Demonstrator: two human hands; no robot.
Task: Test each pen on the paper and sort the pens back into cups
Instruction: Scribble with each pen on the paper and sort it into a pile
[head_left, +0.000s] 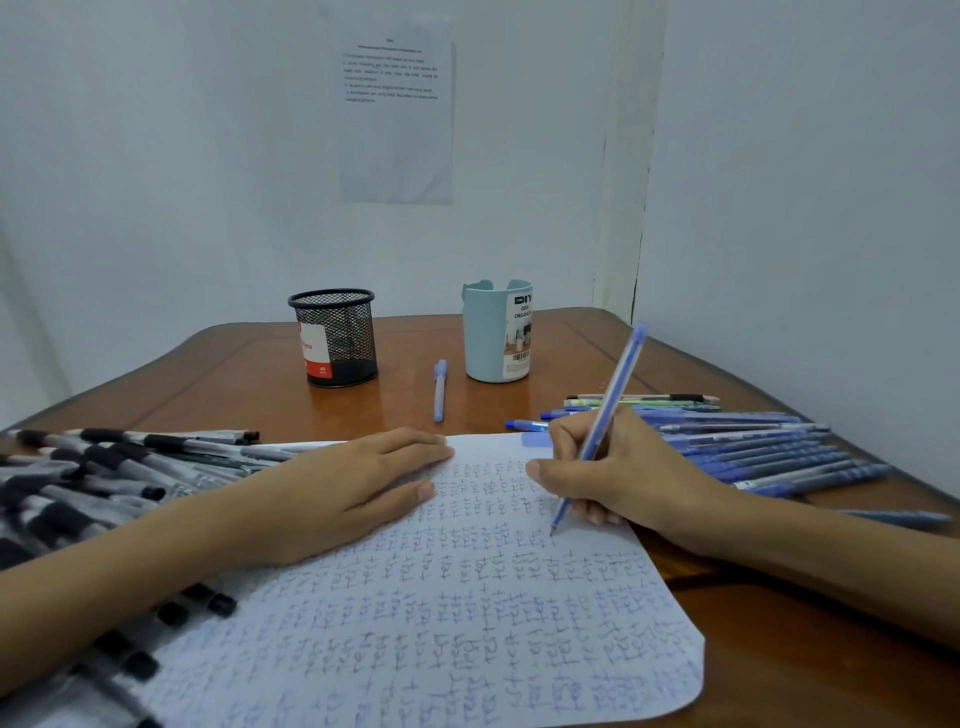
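Head view, wooden bench (727, 649) set into a wall corner. Right hand (618, 473) grips a blue pen (600, 431), fingers curled round the lower barrel, tip touching the paper (415, 623) near its right edge. Barrel tilts up and away toward the far right. Left hand (358, 488) lies flat on the upper left of the paper, fingers straight and together, palm down, holding nothing. Sheet is covered in rows of small handwritten marks, blue and dark ink; its lower right corner is rounded. Black mesh cup (335, 338) at far centre-left, with a red and white label; pale blue cup (496, 332) to its right, well apart, also labelled. A single capped blue pen (440, 389) lies on the bench between them, nearer the pale blue cup. Pile of black-capped pens (104, 467) on the left, partly under the left forearm, blurred at the frame edge. Row of blue pens (769, 447) on the right, behind the right hand, a few green and pale ones at its far side. Printed notice (397, 109) on the back wall; text unreadable.
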